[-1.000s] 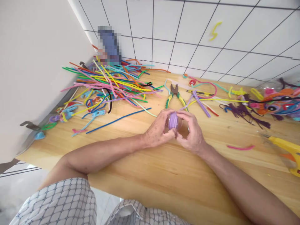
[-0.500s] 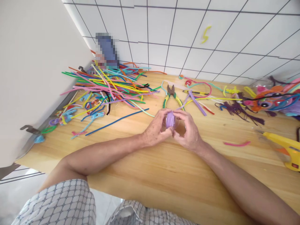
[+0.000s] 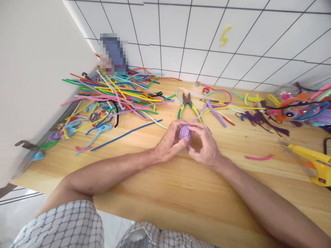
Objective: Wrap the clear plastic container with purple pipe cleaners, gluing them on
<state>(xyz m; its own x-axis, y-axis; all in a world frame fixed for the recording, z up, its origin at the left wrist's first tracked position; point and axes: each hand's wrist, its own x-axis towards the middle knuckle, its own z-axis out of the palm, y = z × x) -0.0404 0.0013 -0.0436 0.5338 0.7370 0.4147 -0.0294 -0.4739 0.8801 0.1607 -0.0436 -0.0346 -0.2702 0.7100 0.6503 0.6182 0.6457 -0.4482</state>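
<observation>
Between both hands is a small clear round piece wrapped with purple pipe cleaner (image 3: 184, 133), held just above the table. My left hand (image 3: 170, 142) grips its left side, thumb pressed on the front. Fingertips of my right hand (image 3: 205, 144) pinch it from the right, with the thumb below. Just beyond the hands lie pliers (image 3: 187, 103) with green and yellow handles, jaws pointing to the wall. Loose purple pipe cleaners (image 3: 216, 113) rest right of the pliers.
A big heap of coloured pipe cleaners (image 3: 116, 93) fills the back left. A blue pipe cleaner (image 3: 126, 135) lies left of my hands. At right are a yellow hot glue gun (image 3: 310, 159), a pink piece (image 3: 259, 157) and a colourful pipe-cleaner figure (image 3: 289, 109). A utility knife (image 3: 214, 101) lies behind.
The purple-wrapped piece has turned slightly in my fingers, showing more of its wrapped face. My left thumb has shifted on it. The whole view has moved a little.
</observation>
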